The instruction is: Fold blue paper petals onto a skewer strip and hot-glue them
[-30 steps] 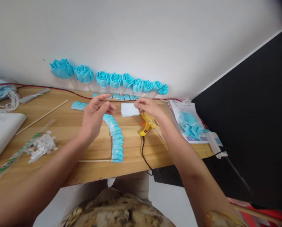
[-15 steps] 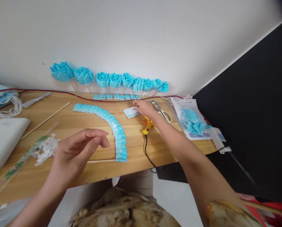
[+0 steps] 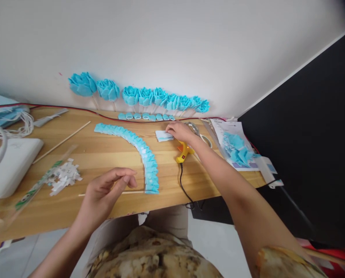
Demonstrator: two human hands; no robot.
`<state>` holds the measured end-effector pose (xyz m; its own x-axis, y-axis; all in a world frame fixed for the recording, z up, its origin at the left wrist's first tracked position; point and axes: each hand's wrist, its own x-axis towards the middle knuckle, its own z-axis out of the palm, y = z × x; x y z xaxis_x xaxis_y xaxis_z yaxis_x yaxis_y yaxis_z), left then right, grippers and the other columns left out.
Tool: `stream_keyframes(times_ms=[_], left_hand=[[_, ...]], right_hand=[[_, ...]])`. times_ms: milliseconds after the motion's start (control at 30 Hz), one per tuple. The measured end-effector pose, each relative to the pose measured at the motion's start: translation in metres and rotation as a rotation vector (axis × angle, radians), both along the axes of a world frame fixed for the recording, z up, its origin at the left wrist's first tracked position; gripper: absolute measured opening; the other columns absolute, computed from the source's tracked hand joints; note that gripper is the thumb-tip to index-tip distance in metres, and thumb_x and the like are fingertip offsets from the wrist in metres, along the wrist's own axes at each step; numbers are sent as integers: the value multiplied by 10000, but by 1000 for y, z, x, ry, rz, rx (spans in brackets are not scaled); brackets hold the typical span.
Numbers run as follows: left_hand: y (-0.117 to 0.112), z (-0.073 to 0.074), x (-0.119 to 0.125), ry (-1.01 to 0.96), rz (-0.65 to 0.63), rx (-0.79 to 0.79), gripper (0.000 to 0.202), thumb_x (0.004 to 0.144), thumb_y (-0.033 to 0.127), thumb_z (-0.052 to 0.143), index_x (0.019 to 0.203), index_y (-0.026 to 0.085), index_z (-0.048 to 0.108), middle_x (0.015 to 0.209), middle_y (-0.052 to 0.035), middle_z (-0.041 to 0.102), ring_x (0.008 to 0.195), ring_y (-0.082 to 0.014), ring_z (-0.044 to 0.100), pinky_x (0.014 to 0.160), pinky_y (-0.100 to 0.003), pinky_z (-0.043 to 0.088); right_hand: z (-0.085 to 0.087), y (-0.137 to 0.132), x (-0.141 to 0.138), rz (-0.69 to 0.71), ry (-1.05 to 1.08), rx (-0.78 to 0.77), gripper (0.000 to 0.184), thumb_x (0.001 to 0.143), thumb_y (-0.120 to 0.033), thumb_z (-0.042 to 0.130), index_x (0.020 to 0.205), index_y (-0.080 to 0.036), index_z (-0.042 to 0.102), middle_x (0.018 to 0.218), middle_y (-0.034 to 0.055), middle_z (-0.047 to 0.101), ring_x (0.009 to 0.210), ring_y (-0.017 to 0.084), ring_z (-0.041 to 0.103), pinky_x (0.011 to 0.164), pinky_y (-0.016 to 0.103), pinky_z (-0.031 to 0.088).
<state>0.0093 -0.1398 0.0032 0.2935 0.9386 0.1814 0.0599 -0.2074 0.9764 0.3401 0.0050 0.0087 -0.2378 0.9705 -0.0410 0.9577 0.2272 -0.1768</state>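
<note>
Head view showed a seemingly light, soft white sheet point(image 3: 162, 136), best pinched by its edge, beyond the glue gun point(image 3: 183, 153) at the right hand point(image 3: 179, 130), whose grip was unclear; the left hand point(image 3: 104, 191) curled its fingers narrowly.

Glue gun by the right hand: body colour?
Yellow; the glue gun shows best in the head view.
</note>
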Motion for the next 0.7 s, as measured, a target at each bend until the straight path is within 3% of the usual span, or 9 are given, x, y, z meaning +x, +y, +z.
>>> stream_keyframes(times_ms=[100,267,467,567,700], left_hand=[[-1,-5,-2,-18,-7,-2,158,955,333,644,952,223,757,745,-7,717,732,-153,695,722,-251,578],[0,-11,-3,-17,-13,2,124,957,295,645,957,245,758,754,9,722,747,-139,700,738,-232,577],[2,-4,-2,6,-10,1,146,957,326,646,946,232,757,755,-2,722,749,-151,703,744,-245,582],[-1,-3,-2,13,-13,-1,156,955,342,650,954,233,761,754,-5,723,758,-158,705,758,-255,587],[-10,-9,-9,26,-11,-39,158,950,354,663,967,245,777,765,-5,733,783,-165,718,790,-265,599]], right_hand=[[2,1,2,-19,8,-5,249,957,-157,512,1002,-172,756,1095,91,769,1036,230,669,919,303,455],[3,3,10,-62,70,48,340,979,-160,463,1260,-157,655,1175,107,760,1052,217,684,918,312,480],[11,-4,19,0,188,166,392,916,-91,410,1146,-135,725,1165,113,763,1126,247,665,1004,367,468],[23,-28,14,-7,245,205,362,932,-146,425,1136,-172,722,1163,84,761,1093,238,674,969,356,484],[40,-84,6,-134,317,268,301,970,-270,471,1141,-194,707,1086,84,766,989,245,690,873,352,502]])
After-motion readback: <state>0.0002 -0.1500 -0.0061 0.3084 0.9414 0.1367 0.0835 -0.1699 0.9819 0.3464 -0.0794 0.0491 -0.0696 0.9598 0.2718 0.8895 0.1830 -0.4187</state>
